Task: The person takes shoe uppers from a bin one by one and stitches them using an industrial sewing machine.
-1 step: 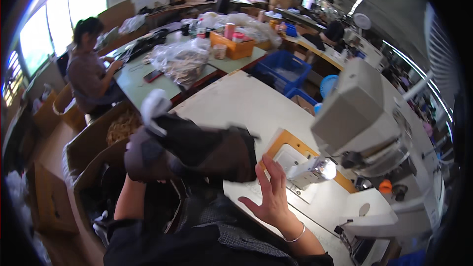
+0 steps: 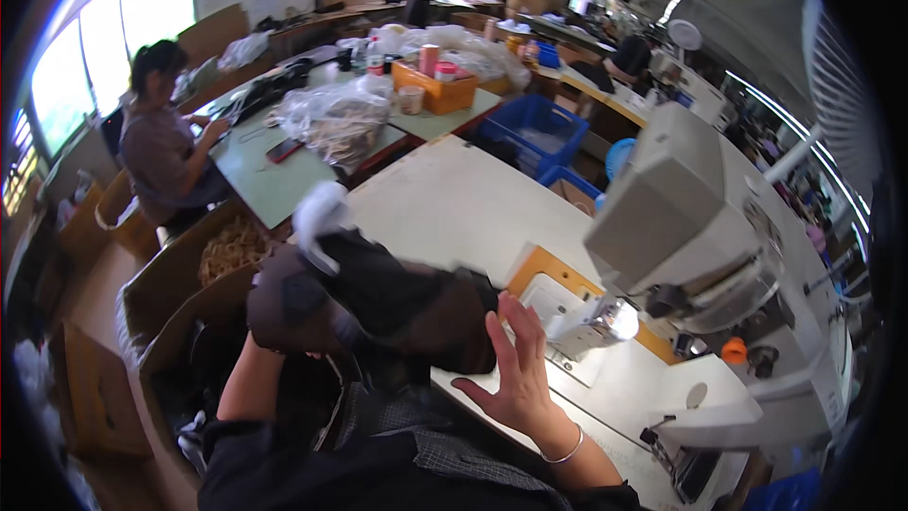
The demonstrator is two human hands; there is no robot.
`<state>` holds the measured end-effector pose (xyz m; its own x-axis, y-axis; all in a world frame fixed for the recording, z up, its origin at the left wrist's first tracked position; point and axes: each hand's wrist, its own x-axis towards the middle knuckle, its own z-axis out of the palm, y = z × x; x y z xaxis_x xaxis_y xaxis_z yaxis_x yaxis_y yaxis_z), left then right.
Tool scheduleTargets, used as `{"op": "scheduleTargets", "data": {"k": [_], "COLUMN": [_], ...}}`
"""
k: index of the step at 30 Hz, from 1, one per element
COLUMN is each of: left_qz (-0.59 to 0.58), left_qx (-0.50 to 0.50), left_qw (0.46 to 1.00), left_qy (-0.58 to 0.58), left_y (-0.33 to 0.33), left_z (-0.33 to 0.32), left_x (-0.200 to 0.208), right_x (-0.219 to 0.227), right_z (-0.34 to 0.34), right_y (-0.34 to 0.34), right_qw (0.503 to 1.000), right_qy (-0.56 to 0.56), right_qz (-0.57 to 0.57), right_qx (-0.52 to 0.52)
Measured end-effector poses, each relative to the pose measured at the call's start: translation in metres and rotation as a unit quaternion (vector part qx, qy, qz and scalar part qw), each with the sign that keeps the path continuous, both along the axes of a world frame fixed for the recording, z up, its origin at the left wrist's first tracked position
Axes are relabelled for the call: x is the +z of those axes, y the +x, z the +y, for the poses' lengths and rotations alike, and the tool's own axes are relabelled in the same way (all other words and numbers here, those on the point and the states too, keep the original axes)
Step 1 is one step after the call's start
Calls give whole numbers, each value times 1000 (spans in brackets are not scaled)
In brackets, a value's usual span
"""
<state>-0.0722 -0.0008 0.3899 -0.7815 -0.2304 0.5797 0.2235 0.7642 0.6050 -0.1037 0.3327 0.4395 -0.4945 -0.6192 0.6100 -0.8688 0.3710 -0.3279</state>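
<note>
A dark brown and black sewn piece [image 2: 445, 322], slightly blurred, is held up in front of me. A white flap of material [image 2: 322, 218] sticks up from its top. My left hand [image 2: 268, 341] grips its left end from below, with the fingers mostly hidden behind it. At the right end, my right hand [image 2: 522, 383] has its fingers stretched and its thumb apart. Those fingertips are at the piece's edge, touching or very close to it. To the right stands a grey sewing machine [image 2: 662, 199], its lit needle area [image 2: 615, 322] just beyond my right hand.
A pale worktable [image 2: 426, 194] lies under the machine. Cardboard boxes [image 2: 142, 360] stand at my left, one with tan scraps [image 2: 232, 248]. Across from me, a green table [image 2: 251, 170] bears a plastic bag [image 2: 340, 118] and an orange bin [image 2: 445, 93]. Blue crates [image 2: 534, 137] sit beyond; a person [image 2: 165, 142] works far left.
The white flap and the brown and black piece have shifted slightly to the right. The background has slid a little left as the view turned. My right hand keeps its spread pose.
</note>
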Motion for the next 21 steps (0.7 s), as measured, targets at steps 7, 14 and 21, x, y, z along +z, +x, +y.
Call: {"op": "scheduleTargets", "data": {"k": [7,14,21], "left_qz": [-462,-92,35], "left_qx": [-450,-209,-499], "left_qw": [720,970,780], "left_qy": [258,87,-376], "left_y": [-44,-65,-57], "left_z": [64,65,149], "left_x": [-18,72,89], "right_x": [-2,5,3], "right_z": [36,76,67], "right_y": [7,-7,3], "right_qw": [1000,989,974], "right_qy": [13,47,60], "right_qz": [13,-134,-217], "right_qx": [-14,41,32]}}
